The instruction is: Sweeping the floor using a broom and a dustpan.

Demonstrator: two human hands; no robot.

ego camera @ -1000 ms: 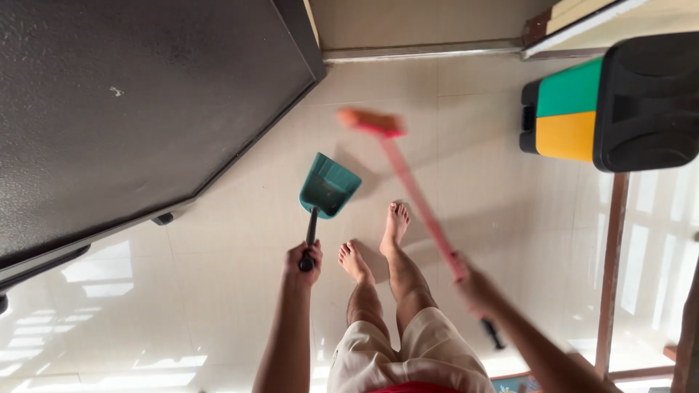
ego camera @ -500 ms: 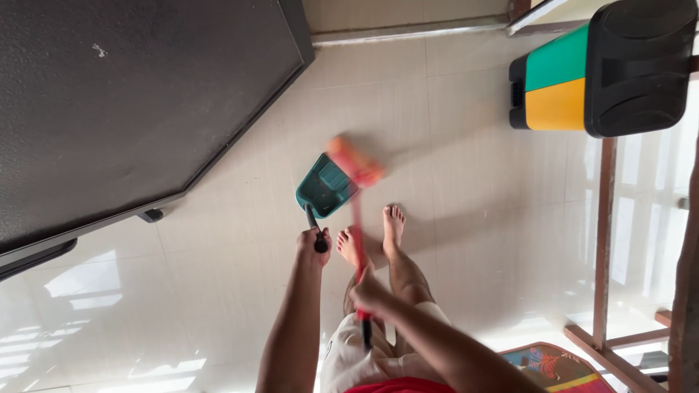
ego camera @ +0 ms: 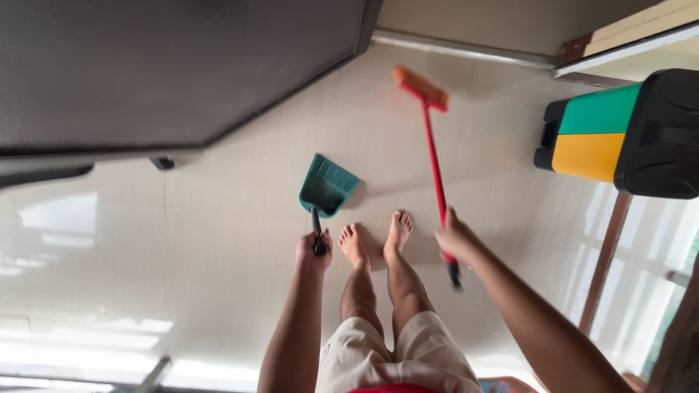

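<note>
Both fists clenched: left hand on dustpan, right hand on broom, now swung away from it.

The floor is glossy pale tile, mirroring window light. The teal dustpan looks like smooth moulded plastic, as does the bin (its black lid matt). The broom has a smooth red shaft. The dark tabletop appears finely speckled and matt.
</note>
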